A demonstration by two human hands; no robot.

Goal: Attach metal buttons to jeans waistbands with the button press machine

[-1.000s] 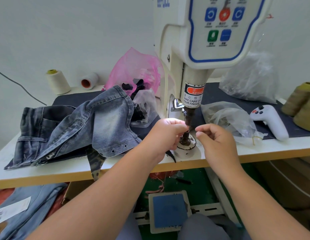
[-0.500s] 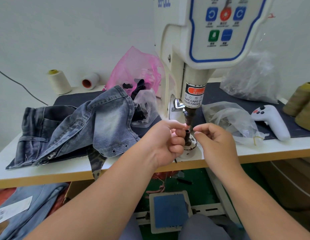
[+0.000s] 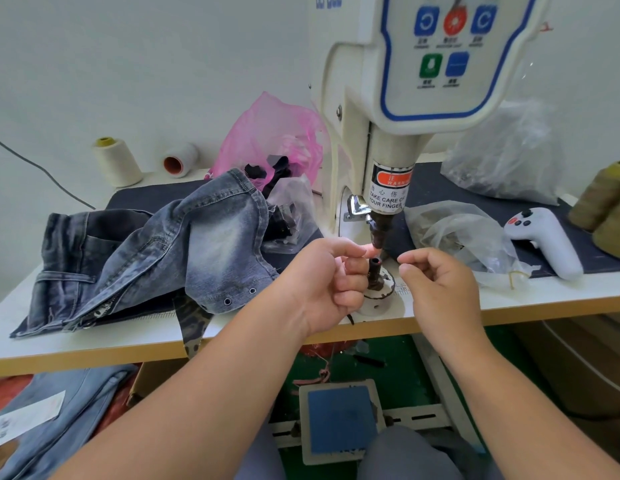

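Observation:
The button press machine stands at the middle of the table. Its dark upper die hangs just above the lower die on a round base. My left hand sits left of the dies with its fingers curled, and its index fingertip reaches up under the upper die. My right hand is just right of the lower die, thumb and forefinger pinched together, with nothing visible between them. Grey washed jeans lie bunched to the left, and their waistband end shows two eyelets.
A clear plastic bag and a white controller lie right of the dies. A pink bag and thread cones stand behind the jeans, with olive cones at far right. Below the table is a blue foot pedal.
My left hand has lifted from the lower die, its fingertip now up at the upper die. My right hand has drawn back a little to the right, uncovering the lower die.

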